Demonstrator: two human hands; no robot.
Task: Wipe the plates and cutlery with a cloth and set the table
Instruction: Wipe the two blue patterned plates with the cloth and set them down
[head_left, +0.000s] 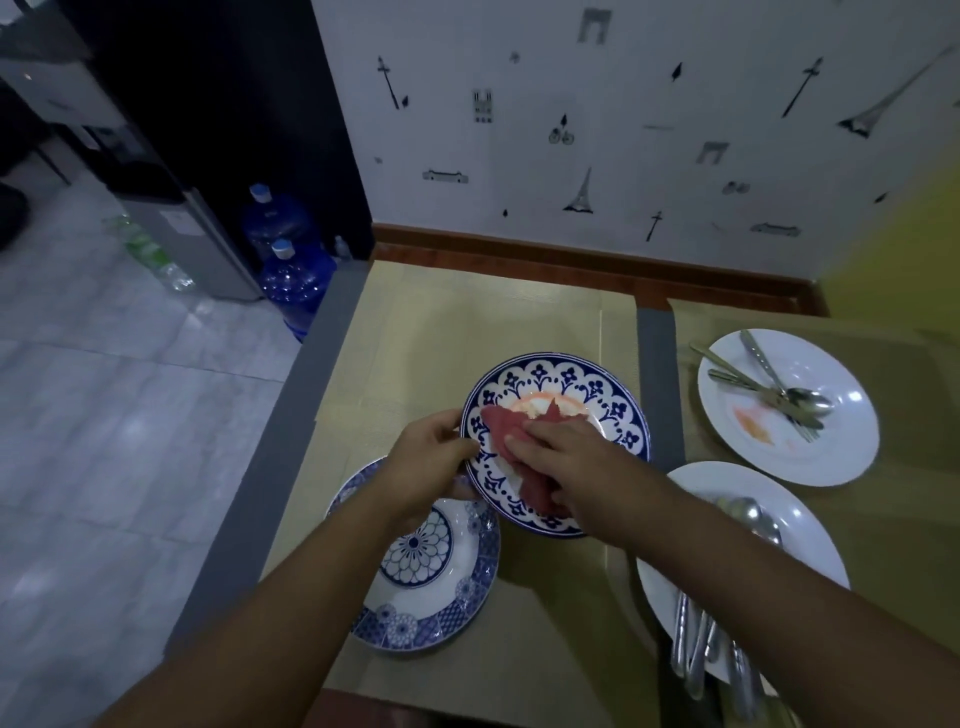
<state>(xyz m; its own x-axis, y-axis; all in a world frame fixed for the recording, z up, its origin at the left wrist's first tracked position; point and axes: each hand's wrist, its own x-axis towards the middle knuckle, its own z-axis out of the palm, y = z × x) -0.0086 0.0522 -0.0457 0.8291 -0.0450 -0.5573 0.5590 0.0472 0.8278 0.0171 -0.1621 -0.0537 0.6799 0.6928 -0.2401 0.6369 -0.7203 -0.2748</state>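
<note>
So the blue-flowered plate (571, 382) sits dead centre of the view on the placemat (441, 338). The left hand (434, 462) grips its rim at the plate's 9 o'clock, fingers curled round the edge. The right hand (558, 457) has its fingers laid fairly flat on the red cloth (498, 423), pressing it into the plate's well, not bunching it up. There's an orange smear (540, 401) at the well's 12 o'clock that the cloth hasn't covered.

What I'd worry about:

- The plate overlaps the second blue plate (431, 587) at its 7 o'clock. Hard to say from this angle whether it's lifted or resting on that one. Either way, a hard wipe pushing toward 9 o'clock could knock the rims together and chip one.
- It's only held on one side. If the cloth drags, the plate could twist out of that grip.
- The second blue plate is close to the table edge (291, 415), so a nudge toward 8 o'clock could send it to the floor.
- The right forearm hangs over the near white plate (810, 525), where cutlery (737, 670) sticks out past the rim at 5 o'clock. A dropped elbow could flip those off.
- The far white plate (831, 457) at 3 o'clock also needs a wipe, and by then the cloth may just spread sauce around.
</note>
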